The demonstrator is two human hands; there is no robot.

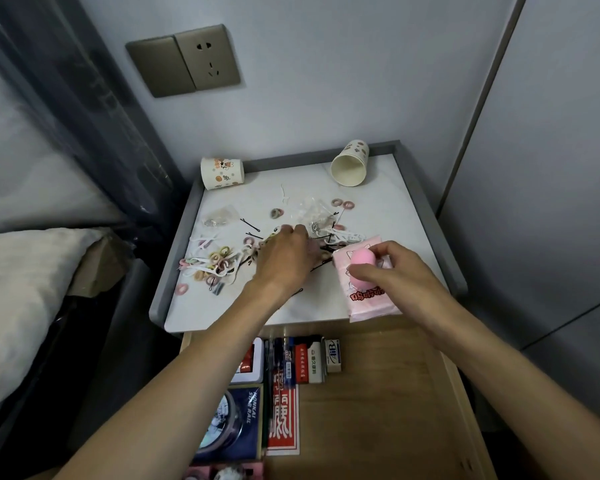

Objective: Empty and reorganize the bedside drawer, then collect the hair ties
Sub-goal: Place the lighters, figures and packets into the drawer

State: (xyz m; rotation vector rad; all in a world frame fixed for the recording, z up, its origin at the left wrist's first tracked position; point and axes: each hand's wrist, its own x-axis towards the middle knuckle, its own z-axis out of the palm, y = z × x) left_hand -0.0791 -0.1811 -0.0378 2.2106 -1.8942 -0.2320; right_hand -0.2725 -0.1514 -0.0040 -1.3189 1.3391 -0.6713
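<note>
Small pastel hair ties [219,255] lie scattered over the white top of the bedside table [222,306], mixed with black hairpins [250,224] and white floss picks. My left hand [284,258] reaches into the middle of this pile with its fingertips curled down on the small items; what they touch is hidden. My right hand [392,271] pinches a pink egg-shaped sponge [362,260] just above a pink tissue pack [368,292] at the table's front right. The wooden drawer [378,410] below stands open, with boxes and cards along its left side.
Two paper cups lie tipped over at the back, one cup [221,173] on the left and one cup [350,164] on the right. Clear plastic bags [309,211] sit mid-table. A bed with a pillow [18,289] is at the left. A wall socket [184,60] is above.
</note>
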